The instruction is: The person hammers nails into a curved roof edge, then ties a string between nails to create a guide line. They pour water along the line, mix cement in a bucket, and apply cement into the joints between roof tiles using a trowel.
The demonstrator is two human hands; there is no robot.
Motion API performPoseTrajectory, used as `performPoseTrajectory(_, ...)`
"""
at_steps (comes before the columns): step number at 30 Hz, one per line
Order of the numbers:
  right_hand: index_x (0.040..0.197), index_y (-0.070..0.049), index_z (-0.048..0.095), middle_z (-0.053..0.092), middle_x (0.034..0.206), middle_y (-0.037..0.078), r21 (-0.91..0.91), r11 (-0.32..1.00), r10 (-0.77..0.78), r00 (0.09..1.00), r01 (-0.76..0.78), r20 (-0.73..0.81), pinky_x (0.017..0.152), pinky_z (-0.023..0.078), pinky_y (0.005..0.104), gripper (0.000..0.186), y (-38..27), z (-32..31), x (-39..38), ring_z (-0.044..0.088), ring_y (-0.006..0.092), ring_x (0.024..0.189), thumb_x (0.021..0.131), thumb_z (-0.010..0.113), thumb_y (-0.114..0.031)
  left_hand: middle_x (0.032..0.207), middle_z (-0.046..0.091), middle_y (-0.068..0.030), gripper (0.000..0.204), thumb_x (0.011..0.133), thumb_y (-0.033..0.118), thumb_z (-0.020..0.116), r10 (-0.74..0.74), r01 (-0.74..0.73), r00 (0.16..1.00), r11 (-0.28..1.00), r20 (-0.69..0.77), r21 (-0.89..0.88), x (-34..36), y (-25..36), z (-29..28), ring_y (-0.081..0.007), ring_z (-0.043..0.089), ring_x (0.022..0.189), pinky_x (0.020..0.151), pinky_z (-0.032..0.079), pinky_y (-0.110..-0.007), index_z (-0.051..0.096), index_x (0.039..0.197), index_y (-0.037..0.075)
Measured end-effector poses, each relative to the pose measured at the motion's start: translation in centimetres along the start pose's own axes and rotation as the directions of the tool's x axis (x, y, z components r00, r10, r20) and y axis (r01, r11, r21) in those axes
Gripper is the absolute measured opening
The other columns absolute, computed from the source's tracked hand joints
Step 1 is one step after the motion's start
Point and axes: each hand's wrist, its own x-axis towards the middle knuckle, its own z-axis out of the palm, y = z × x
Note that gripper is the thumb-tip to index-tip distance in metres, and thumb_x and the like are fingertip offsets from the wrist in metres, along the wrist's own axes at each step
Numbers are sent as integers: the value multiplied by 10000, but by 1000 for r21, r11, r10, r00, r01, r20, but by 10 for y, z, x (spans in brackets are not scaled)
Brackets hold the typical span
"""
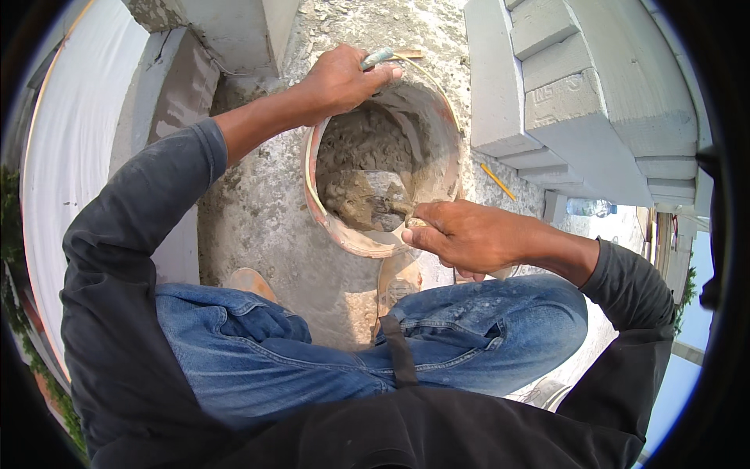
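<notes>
A round, mortar-smeared bucket (441,133) stands on the floor in front of my knees. Wet grey mortar (363,141) lies inside it. At its far left rim, my left hand (344,82) is closed around the pale grip of the wire handle (376,58). My right hand (480,234) reaches over the near right rim, its fingers wrapped around the handle of a trowel. The trowel's blade (383,187) is down in the bucket, partly coated with mortar, and mortar hides some of its outline.
Light grey blocks (558,98) are stacked on the right. A yellow pencil-like stick (498,181) and a clear plastic bottle (591,207) lie near them. On the left stand a mortar-stained block (183,86) and a white sheet-like surface (78,141). The rough concrete floor (250,203) surrounds the bucket.
</notes>
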Motion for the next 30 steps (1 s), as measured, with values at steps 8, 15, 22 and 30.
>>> performPoseTrajectory(8, 1131, 73, 681, 740, 835, 271, -595, 803, -241, 927, 24, -288, 852, 600, 536, 480, 46, -21, 96, 763, 449, 877, 1129, 477, -361, 717, 709, -163, 611, 965, 596, 723, 30, -24, 996, 997, -81, 77, -1, 0, -3, -274, 705, 683, 686, 553, -477, 782, 912, -10)
performPoseTrajectory(15, 1158, 67, 640, 729, 827, 259, -599, 790, -100, 936, -132, -338, 729, 619, 502, 384, 19, -33, 16, 770, 399, 783, 1130, 538, -303, 666, 568, -36, 585, 988, 604, 734, -32, 31, 999, 999, -18, -37, 6, -18, -7, -151, 576, 644, 597, 462, -395, 731, 884, 29)
performPoseTrajectory(22, 1246, 165, 629, 718, 852, 209, -914, 403, -477, 840, -54, -259, 580, 614, 395, 388, -1, 41, 67, 745, 289, 669, 953, 659, -88, 628, 584, -48, 605, 982, 592, 738, 53, -52, 998, 999, -40, 17, 9, -13, -7, -167, 578, 587, 561, 464, -419, 738, 840, 4)
performPoseTrajectory(30, 1169, 123, 673, 738, 861, 158, -894, 437, -380, 880, -99, -284, 540, 613, 365, 319, 18, 14, 12, 776, 251, 724, 932, 699, -90, 606, 550, -22, 580, 985, 590, 740, 29, -30, 1000, 998, -6, -59, 7, -20, -15, -142, 540, 564, 516, 422, -402, 735, 826, 32)
